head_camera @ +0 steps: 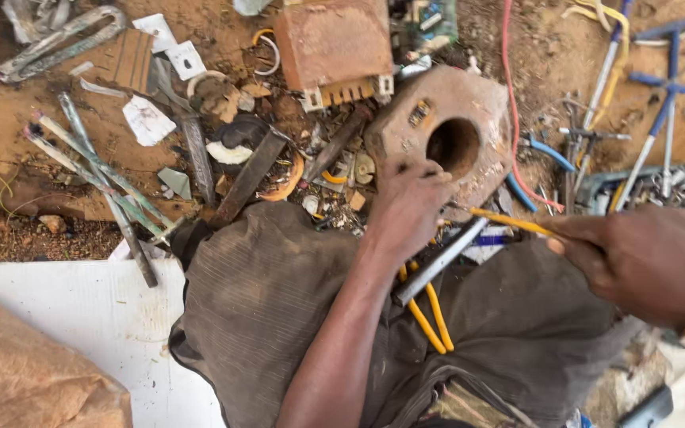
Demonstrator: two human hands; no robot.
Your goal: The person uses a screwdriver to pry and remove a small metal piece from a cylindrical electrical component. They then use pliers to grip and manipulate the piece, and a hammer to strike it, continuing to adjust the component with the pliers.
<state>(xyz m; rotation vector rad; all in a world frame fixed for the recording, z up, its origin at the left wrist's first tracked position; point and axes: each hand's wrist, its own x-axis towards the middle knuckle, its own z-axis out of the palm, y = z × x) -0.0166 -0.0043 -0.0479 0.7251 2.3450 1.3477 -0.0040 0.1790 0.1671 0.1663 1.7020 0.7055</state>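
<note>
My left hand [407,208] rests with curled fingers on the near edge of a rusty metal block [485,107] that has a round hole [453,147]. My right hand [645,261] pinches a thin yellow rod or wire [509,223] that points left toward the block. A grey metal bar [440,260] and yellow-handled pliers [430,317] lie across my lap, on dark worn trousers [263,301]. Whether the left hand grips anything under its fingers is hidden.
Scrap covers the dirt ground: flat metal strips [101,170], a dark flat file [249,176], a rusty box-shaped part [333,43], a red wire [510,103], blue-handled tools [660,111]. A white board [97,317] and brown sack [25,372] lie at left.
</note>
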